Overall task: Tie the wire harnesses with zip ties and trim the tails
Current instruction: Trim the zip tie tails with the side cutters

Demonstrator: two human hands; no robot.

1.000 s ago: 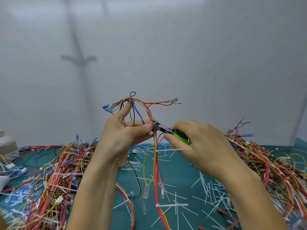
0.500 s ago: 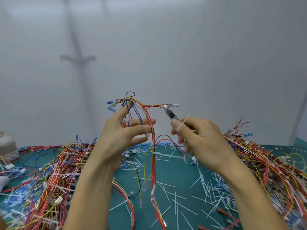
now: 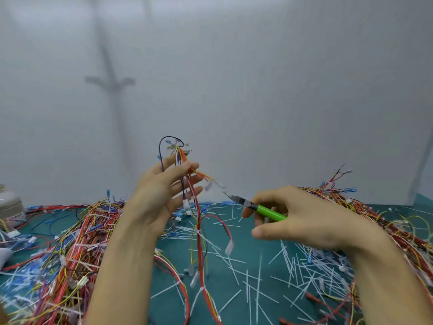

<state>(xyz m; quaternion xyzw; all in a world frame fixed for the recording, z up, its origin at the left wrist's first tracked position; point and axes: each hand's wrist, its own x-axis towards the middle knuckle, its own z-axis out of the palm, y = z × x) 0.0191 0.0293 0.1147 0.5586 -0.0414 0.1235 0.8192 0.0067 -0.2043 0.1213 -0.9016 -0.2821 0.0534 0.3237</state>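
Holding left hand [image 3: 161, 193]: pinches wire harness [image 3: 199, 254] upright between thumb and fingers.
Harness look: red, yellow, purple wires, white zip ties [image 3: 199, 231], dangling below that hand.
Right hand [image 3: 304, 221]: grips green-handled cutters [image 3: 269, 212], tip toward harness.

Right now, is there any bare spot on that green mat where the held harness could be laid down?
Barely. The clearest patch of mat lies between the left forearm and the hanging harness; a thinner one sits under the right hand. The left wire pile, right wire pile and scattered cut tails crowd the rest.
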